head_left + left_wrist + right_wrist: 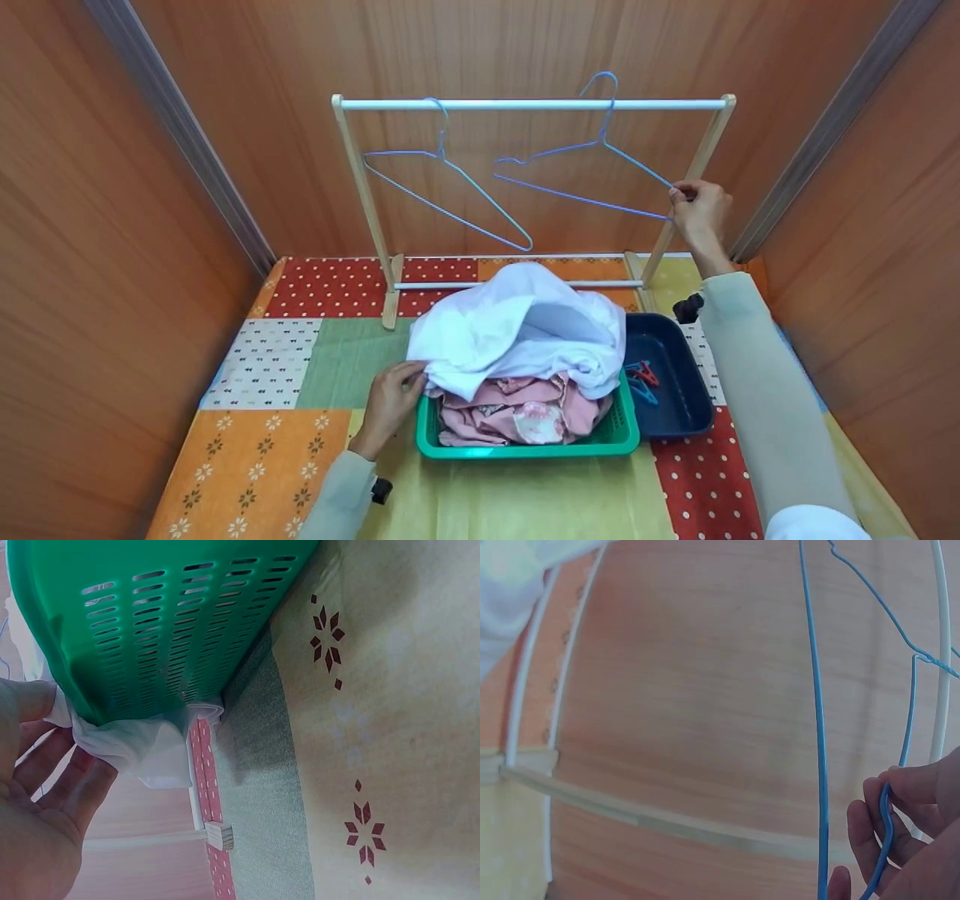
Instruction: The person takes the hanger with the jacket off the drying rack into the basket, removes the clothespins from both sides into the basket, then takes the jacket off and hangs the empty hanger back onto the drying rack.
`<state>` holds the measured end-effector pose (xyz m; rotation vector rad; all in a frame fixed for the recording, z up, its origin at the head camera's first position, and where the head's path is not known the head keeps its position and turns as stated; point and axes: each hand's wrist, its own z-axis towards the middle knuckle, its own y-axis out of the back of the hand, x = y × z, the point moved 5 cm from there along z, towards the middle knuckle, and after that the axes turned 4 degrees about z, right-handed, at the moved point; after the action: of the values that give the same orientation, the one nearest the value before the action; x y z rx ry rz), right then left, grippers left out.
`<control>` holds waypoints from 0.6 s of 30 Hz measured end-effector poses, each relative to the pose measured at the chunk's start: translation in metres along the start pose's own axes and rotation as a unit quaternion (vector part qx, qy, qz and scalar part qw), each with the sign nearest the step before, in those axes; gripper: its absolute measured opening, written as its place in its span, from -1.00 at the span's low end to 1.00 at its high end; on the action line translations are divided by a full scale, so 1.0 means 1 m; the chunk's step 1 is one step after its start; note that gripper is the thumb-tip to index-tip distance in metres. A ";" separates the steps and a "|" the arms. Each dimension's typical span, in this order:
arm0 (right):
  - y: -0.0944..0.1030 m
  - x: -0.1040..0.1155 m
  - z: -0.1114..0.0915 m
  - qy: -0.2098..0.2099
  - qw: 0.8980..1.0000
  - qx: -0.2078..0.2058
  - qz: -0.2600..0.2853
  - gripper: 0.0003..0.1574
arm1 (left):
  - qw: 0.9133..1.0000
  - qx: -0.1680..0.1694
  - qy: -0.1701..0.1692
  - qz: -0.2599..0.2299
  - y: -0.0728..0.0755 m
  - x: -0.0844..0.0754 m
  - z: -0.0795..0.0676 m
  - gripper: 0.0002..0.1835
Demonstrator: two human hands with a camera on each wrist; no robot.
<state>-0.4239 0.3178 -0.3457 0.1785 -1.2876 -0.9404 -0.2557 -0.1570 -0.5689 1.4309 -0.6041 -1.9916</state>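
My right hand (703, 214) grips the right corner of a blue wire hanger (638, 165), whose hook rises above the rack's top rail. The right wrist view shows thumb and fingers curled round the bent blue wire (886, 817). At the basket's left rim, my left hand (394, 401) pinches the edge of a white cloth (480, 322). This cloth (135, 746) hangs over the rim of the green basket (525, 451), beside my fingers in the left wrist view. Pink patterned clothing (491, 412) lies in the basket, partly hidden under the white cloth.
A second blue hanger (441, 142) hangs from the left part of the rack's white rail (517, 105). Right of the basket stands a dark blue tray (686, 390) holding red and blue clothespins (643, 391). Wooden panels (480, 45) enclose the patchwork-covered table (255, 442).
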 end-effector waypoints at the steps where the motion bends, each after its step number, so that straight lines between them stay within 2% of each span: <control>1: -0.002 -0.001 -0.001 -0.001 1.000 0.002 0.000 -0.64 | 1.000 -0.001 -0.001 0.001 0.000 0.000 0.000 -0.75; 8: -0.010 -0.004 -0.004 0.010 1.000 -0.001 0.000 -0.67 | 1.000 -0.010 -0.008 0.017 0.000 0.000 0.000 -0.76; 18: -0.019 -0.019 -0.008 -0.012 1.000 0.027 0.004 -0.64 | 1.000 -0.003 -0.001 0.011 -0.001 0.001 -0.001 -0.74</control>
<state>-0.4260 0.3160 -0.3736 0.2049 -1.3362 -0.9034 -0.2547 -0.1567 -0.5707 1.4131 -0.6107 -1.9771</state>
